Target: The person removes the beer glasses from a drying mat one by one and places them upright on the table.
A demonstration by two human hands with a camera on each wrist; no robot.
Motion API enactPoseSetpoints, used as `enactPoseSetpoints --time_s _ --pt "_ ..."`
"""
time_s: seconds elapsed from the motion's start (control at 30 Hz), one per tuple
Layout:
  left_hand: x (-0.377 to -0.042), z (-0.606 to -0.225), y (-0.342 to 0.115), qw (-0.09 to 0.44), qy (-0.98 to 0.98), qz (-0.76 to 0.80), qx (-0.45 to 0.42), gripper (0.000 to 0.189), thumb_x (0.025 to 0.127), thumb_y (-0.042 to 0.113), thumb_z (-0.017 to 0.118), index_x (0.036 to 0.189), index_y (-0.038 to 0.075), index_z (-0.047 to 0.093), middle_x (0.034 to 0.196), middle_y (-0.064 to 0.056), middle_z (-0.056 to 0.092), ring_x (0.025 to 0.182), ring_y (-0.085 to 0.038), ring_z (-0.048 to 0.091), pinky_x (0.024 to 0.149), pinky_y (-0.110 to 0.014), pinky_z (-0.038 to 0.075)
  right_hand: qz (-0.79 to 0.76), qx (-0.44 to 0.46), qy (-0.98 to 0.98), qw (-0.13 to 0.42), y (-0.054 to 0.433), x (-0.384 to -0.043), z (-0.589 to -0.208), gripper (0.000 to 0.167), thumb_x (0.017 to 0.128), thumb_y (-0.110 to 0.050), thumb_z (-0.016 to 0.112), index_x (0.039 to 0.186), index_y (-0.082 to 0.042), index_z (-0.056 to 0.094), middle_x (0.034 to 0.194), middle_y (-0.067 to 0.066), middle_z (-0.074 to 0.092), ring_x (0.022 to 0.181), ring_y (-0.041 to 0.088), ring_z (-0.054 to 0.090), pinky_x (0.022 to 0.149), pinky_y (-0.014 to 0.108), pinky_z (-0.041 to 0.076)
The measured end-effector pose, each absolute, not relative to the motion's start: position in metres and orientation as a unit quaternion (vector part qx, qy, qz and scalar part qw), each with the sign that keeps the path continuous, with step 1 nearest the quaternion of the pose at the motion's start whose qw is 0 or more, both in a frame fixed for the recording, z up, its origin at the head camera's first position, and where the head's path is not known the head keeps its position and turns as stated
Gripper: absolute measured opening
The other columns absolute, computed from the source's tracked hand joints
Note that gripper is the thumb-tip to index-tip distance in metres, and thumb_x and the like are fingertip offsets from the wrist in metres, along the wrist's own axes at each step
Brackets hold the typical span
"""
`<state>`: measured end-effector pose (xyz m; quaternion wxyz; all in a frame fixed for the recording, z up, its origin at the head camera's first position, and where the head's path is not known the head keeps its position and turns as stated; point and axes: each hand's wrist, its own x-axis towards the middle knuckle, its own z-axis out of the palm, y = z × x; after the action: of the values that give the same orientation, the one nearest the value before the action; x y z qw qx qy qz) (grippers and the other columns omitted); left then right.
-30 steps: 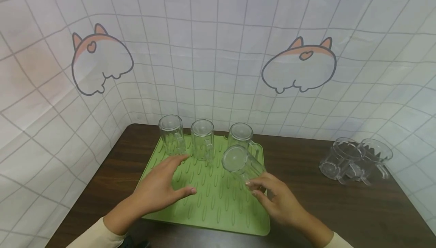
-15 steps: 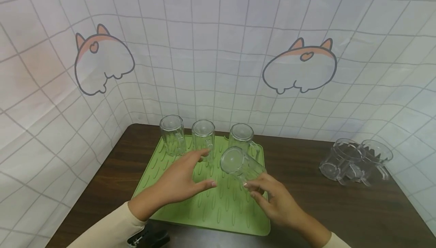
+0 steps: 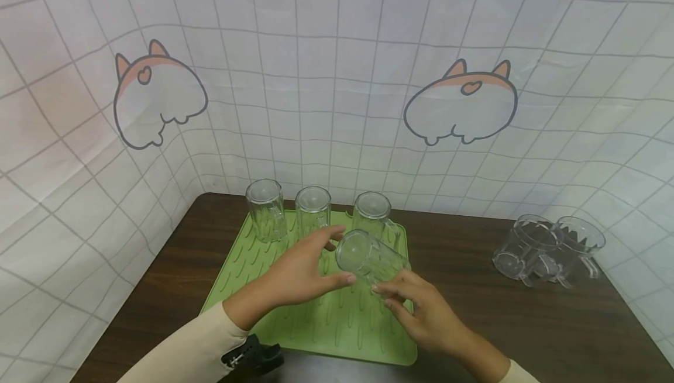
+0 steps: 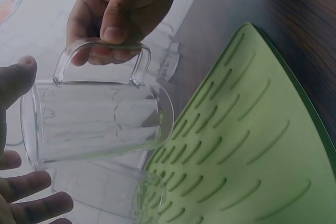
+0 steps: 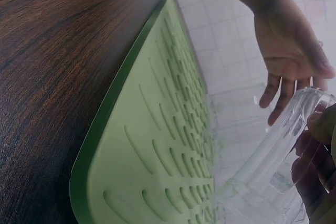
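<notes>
My right hand (image 3: 429,313) pinches the handle (image 4: 102,45) of a clear glass mug (image 3: 371,254) between thumb and fingers. The mug is tilted over the green drying mat (image 3: 337,324), its closed base toward the left and its open end toward the lower right. My left hand (image 3: 300,269) is beside that base, fingers spread and thumb apart, holding nothing. In the left wrist view, its fingers (image 4: 39,205) reach past the base end. Three clear mugs, a left one (image 3: 265,213), a middle one (image 3: 313,204) and a right one (image 3: 371,210), stand upside down along the mat's back edge.
More clear mugs (image 3: 532,248) stand upright, close together, on the dark wooden table (image 3: 468,260) at the right. A white gridded curtain (image 3: 316,79) hangs behind the table. A black object (image 3: 255,356) shows below my left sleeve.
My left hand has moved right across the mat to the held mug's base. The right hand and the mug have shifted only slightly left and down.
</notes>
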<state>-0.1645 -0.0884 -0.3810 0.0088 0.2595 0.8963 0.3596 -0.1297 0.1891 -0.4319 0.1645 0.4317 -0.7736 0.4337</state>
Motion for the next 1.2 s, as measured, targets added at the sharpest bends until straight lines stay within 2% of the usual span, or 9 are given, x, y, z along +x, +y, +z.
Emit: enactPoseSetpoints --time_s 0.17,0.6,0.83,0.97,1.07,1.2 --pt "-0.167 -0.381 -0.083 0.016 0.897 0.357 0.259 0.092 0.087 0.067 0.071 0.159 0.022 0.036 0.151 0.0 0.05 0.123 -0.02 0.057 0.094 -0.048 0.051 0.43 0.434 -0.775 0.163 0.189 -0.129 -0.432 0.024 0.099 -0.008 0.069 0.122 -0.006 0.073 0.095 -0.001 0.062 0.08 0.008 0.056 0.065 0.023 0.051" --pt "-0.169 -0.38 -0.075 0.012 0.901 0.35 0.258 0.093 0.086 0.07 0.069 0.157 0.019 0.04 0.147 -0.004 0.053 0.124 -0.023 0.057 0.096 -0.049 0.05 0.432 0.442 -0.767 0.172 0.187 -0.129 -0.435 0.028 0.093 0.0 0.073 0.121 -0.005 0.073 0.095 -0.001 0.062 0.079 0.007 0.055 0.065 0.022 0.051" --pt "-0.17 -0.379 -0.073 0.015 0.904 0.346 0.252 0.093 0.085 0.071 0.069 0.157 0.02 0.041 0.149 -0.005 0.052 0.128 -0.025 0.055 0.098 -0.051 0.049 0.431 0.446 -0.765 0.171 0.187 -0.13 -0.436 0.023 0.098 -0.007 0.07 0.12 -0.004 0.073 0.093 0.001 0.062 0.078 0.007 0.054 0.065 0.022 0.051" --pt "-0.17 -0.379 -0.072 0.013 0.901 0.35 0.255 0.092 0.085 0.069 0.072 0.155 0.018 0.043 0.143 -0.004 0.056 0.125 -0.024 0.057 0.096 -0.05 0.05 0.425 0.447 -0.768 0.175 0.186 -0.129 -0.436 0.023 0.097 -0.006 0.071 0.119 -0.004 0.074 0.092 0.0 0.061 0.078 0.006 0.053 0.064 0.023 0.051" --pt "-0.171 -0.38 -0.071 0.013 0.898 0.358 0.256 0.089 0.085 0.066 0.074 0.153 0.015 0.046 0.136 -0.004 0.059 0.114 -0.021 0.06 0.089 -0.045 0.052 0.422 0.448 -0.768 0.177 0.186 -0.129 -0.437 0.023 0.097 -0.006 0.07 0.119 -0.004 0.074 0.093 0.001 0.062 0.078 0.006 0.054 0.064 0.023 0.051" --pt "-0.171 -0.38 -0.07 0.014 0.896 0.368 0.247 0.085 0.085 0.063 0.075 0.15 0.015 0.05 0.128 -0.002 0.061 0.1 -0.016 0.061 0.078 -0.038 0.053 0.421 0.445 -0.769 0.183 0.186 -0.13 -0.438 0.031 0.089 0.005 0.074 0.119 -0.004 0.074 0.096 0.0 0.064 0.079 0.007 0.056 0.065 0.022 0.052"
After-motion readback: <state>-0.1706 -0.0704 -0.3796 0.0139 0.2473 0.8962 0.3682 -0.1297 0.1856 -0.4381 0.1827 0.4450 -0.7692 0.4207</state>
